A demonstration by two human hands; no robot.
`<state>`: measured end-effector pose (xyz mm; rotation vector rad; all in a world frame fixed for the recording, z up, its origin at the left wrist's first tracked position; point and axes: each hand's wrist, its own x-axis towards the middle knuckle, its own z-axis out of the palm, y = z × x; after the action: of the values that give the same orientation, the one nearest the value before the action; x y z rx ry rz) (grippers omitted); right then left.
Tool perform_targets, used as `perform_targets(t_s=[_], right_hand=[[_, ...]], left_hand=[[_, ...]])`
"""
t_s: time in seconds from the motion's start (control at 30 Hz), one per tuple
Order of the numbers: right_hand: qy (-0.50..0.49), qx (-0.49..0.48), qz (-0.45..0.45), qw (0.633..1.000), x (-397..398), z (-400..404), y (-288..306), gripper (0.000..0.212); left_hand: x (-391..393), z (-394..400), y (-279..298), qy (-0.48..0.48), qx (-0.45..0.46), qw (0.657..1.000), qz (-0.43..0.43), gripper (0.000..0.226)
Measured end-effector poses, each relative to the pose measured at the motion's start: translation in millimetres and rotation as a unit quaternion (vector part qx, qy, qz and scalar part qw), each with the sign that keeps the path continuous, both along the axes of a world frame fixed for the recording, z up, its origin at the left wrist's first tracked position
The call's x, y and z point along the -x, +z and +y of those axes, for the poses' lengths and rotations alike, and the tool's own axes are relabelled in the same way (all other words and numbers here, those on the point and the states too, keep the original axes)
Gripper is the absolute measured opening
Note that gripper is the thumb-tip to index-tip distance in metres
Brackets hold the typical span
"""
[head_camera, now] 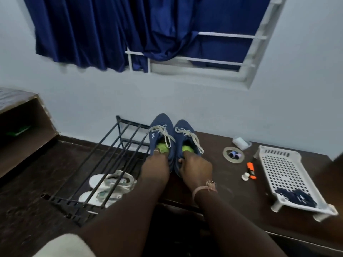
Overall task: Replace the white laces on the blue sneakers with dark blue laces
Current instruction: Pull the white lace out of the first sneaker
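On a dark brown wooden table under a curtained window, the pair of blue fabric sneakers with white laces (171, 140) is gripped at the heels by the left hand (155, 166) and right hand (196, 168) and is best set flat near the white plastic slotted tray (285, 175) holding the dark blue laces (295, 197).

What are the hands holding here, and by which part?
Each holds one blue sneaker at its heel end: the left hand grips the left sneaker, the right hand grips the right sneaker. White laces are still in.

Both hands, left (156, 165) and right (196, 166), reach forward, fingers curled, gripping.
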<state>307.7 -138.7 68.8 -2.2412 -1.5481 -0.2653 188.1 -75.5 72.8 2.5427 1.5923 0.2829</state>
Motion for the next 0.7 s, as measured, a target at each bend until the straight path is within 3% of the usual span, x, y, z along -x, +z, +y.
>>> perform_targets(t_s=[0.2,0.37,0.53,0.6,0.7], right_hand=[[-0.031,0.115,0.007,0.993,-25.1,-42.7,-37.4,0.024],[-0.067,0.116,0.061,0.989,-26.6,-37.3,-42.2,0.018],[-0.039,0.132,0.127,0.982,-40.4,-32.6,-28.5,0.030],[-0.021,0.190,0.186,0.964,-46.8,-29.2,-18.6,0.033],[0.008,0.288,0.379,0.879,-62.2,-25.3,1.2,0.040]], left_hand=[[-28.1,-26.7,-43.0,-0.031,0.057,0.996,0.056,0.028],[-37.6,-16.8,-34.6,0.008,0.097,0.993,0.060,0.046],[-46.7,-4.2,-14.8,0.032,0.170,0.978,0.115,0.043],[-50.9,-3.9,-15.7,0.061,0.190,0.977,0.077,0.047],[-64.3,-4.7,-5.6,0.062,0.052,0.997,0.016,0.043]])
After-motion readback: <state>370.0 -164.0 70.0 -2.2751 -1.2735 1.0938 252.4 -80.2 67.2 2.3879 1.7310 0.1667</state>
